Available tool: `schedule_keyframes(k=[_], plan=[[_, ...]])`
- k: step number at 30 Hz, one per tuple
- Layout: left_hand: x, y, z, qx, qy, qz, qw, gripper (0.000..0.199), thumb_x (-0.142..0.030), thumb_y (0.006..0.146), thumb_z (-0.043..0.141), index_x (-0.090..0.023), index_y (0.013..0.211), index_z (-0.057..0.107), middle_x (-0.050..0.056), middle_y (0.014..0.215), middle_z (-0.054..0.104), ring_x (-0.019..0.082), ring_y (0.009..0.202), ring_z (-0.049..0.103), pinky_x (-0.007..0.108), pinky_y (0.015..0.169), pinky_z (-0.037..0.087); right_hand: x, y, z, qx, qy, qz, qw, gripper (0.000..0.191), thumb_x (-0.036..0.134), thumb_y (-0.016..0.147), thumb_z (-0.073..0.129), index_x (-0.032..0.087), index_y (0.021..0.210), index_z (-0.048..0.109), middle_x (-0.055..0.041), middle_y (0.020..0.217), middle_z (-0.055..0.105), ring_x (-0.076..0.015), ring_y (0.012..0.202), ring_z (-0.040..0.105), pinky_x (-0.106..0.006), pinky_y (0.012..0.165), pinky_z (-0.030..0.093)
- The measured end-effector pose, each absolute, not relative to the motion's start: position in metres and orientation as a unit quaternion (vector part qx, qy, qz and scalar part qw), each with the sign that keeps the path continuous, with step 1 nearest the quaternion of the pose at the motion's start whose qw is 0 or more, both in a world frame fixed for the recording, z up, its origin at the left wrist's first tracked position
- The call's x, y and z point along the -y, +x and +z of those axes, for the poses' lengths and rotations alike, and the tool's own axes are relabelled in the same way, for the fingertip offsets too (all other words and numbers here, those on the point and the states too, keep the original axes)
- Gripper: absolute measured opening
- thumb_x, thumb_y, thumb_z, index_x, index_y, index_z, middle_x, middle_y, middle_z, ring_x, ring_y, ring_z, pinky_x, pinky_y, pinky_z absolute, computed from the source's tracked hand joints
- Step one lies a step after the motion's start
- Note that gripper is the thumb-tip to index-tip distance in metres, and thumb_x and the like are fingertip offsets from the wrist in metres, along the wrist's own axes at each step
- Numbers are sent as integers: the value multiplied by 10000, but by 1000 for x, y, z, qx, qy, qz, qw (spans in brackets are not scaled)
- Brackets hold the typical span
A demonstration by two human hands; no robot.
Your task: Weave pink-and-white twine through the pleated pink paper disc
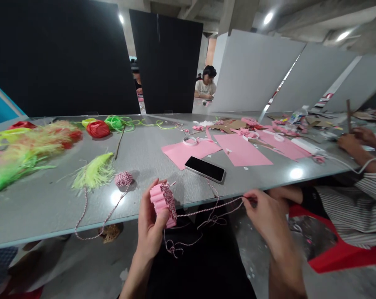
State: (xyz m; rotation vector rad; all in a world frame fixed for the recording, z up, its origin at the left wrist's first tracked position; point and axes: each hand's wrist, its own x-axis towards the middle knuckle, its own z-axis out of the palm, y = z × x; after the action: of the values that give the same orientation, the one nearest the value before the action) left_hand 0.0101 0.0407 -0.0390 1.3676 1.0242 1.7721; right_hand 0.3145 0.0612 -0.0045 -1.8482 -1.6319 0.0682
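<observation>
My left hand [151, 224] is closed round a pink fluted paper piece [160, 200] whose face is covered with red-and-white twine. From that piece the twine [206, 210] stretches right to my right hand [262, 209], which pinches it between thumb and fingers just off the table's front edge. Loose loops and a tangle of the same twine hang below, over my lap. A small ball of this twine [123, 179] lies on the table to the left, its strand drooping over the edge. A phone [205, 168] rests on the table between my hands.
Pink paper sheets [244, 150] and a tape roll [190, 141] lie behind the phone. Yellow-green fringe [97, 171], a stick [119, 143] and a red raffia ball [98, 128] are on the left. At right, a co-worker's hands [351, 141] hold a brown stick. Dark and white panels stand behind.
</observation>
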Motion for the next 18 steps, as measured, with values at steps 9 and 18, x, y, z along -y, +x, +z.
schedule_keyframes(k=[9,18], plan=[[-42,10,-38,-396,545,665,324,520,-414,1055,636,-389,1563,523,73,1586,593,288,1389,620,464,1144,504,-41,177,24,765,-368,322,420,103,176,932,812,238,962,737,-13,992,791,-198,940,736,-339,894,576],[-43,11,-39,-388,547,665,329,552,-420,1042,655,-367,1574,515,91,1591,582,311,1406,600,473,1156,483,-53,210,18,745,-402,357,395,60,185,961,730,215,912,715,7,865,757,-159,794,697,-285,767,557]])
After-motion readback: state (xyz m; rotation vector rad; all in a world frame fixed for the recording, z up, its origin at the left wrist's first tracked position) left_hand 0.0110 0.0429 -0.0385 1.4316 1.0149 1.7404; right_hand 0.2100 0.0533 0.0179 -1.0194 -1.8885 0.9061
